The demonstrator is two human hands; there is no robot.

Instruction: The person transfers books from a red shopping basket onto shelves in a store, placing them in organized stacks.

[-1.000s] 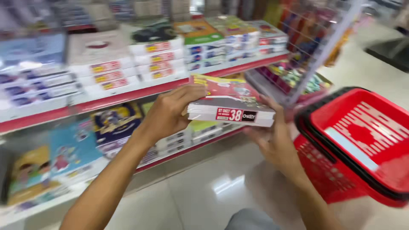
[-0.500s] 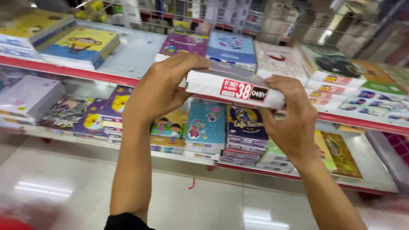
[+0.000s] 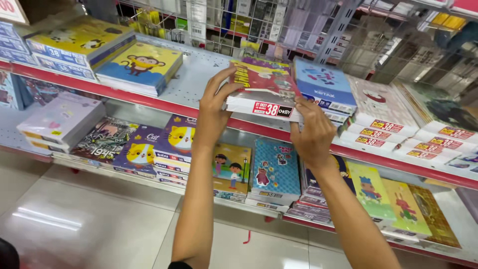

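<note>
Both hands are up at the shelf: the left hand [image 3: 215, 107] grips the near-left end of a wrapped pack of notebooks [image 3: 261, 89] with a red cover, fingers spread over the top and thumb under, while the right hand [image 3: 313, 134] clamps the front right corner from below. The pack sits tilted at the front lip of the upper shelf [image 3: 199, 74], its back end over the shelf, its front edge still carried by the hands. It reads as the placing step, the pack being set down into the row. Just to its right lies a blue pack [image 3: 323, 87], touching or very nearly so; a purple one shows behind. To the left there's bare white shelf before the monkey-cover stack [image 3: 142, 67], so the free room is on that side. Finishing the placement would call for levelling the pack and keeping its right edge off the blue pack, with the wire grid [image 3: 279, 20] standing close behind
</note>
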